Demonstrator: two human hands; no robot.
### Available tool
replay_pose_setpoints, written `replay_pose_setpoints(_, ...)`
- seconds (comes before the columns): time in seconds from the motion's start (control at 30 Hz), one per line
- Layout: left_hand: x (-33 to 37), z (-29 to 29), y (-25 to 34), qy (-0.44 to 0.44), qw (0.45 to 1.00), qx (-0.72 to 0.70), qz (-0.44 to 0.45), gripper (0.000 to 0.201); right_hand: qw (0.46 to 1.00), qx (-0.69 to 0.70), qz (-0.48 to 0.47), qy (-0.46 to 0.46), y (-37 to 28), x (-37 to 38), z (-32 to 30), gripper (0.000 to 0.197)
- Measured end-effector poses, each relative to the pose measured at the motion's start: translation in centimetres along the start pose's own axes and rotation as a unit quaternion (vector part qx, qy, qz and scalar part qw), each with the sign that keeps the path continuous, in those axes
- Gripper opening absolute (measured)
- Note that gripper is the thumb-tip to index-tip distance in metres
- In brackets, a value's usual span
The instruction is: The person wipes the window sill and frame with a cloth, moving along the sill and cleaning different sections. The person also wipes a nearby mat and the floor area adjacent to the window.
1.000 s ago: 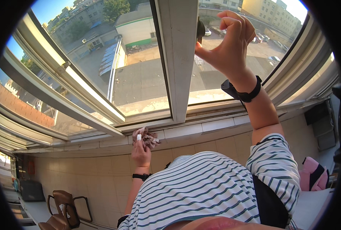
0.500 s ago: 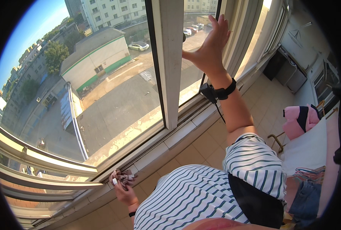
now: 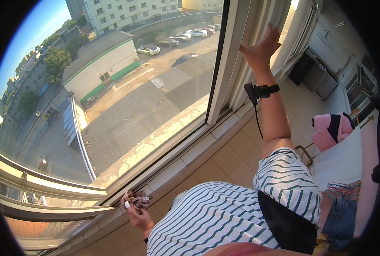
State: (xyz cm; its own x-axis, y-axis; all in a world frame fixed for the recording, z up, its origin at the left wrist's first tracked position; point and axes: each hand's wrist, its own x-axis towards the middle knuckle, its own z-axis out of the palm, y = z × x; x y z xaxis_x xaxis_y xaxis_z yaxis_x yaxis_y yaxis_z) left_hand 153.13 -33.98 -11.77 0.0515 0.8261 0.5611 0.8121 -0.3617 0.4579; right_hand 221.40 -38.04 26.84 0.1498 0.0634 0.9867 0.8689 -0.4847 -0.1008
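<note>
My left hand (image 3: 140, 219) is closed on a crumpled brownish-pink cloth (image 3: 139, 201), low by the window sill. A pale tag-like patch shows on the cloth. My right arm reaches up to the sliding window sash (image 3: 225, 64). At its upright frame, my right hand (image 3: 263, 48) has its fingers spread and holds nothing. The thumb reaches the frame's edge; whether the palm presses on it cannot be made out. A black band with a small box (image 3: 258, 91) and a hanging cable is around my right wrist.
The tiled sill (image 3: 179, 168) runs along the window's foot. More window frames (image 3: 53, 194) stand at the lower left. On the right are a pink bundle (image 3: 328, 130), a white sheet (image 3: 339, 160), hangers (image 3: 341, 187), jeans (image 3: 341, 222) and a dark cabinet (image 3: 313, 74).
The sash's upright frame has slid right, and my right hand has moved right with it. The gap at its right has closed up. My left hand stays low with the cloth.
</note>
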Motion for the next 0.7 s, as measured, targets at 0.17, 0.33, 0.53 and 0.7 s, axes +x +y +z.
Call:
replay_pose_setpoints(0.17, -0.1, 0.3, -0.1, -0.017, 0.999, -0.032, -0.034, 0.063, 0.987, 0.089, 0.113, -0.066, -0.5, -0.8, -2.3, 0.136)
replay_pose_setpoints(0.33, 0.0, 0.4, 0.0, -0.001, 1.000, -0.006, 0.005, 0.071, 0.940, 0.224, 0.213, -0.145, -3.5, -2.5, -6.8, 0.149)
replay_pose_setpoints(0.53, 0.1, 0.5, -0.8, -0.012, 1.000, -0.019, 0.012, 0.070, 0.920, 0.130, 0.249, -0.272, -4.7, -4.0, -6.2, 0.171)
replay_pose_setpoints(0.7, -0.2, 0.9, -1.3, 0.004, 0.999, -0.024, 0.038, 0.070, 0.902, 0.162, 0.276, -0.290, -4.4, -4.4, -5.5, 0.176)
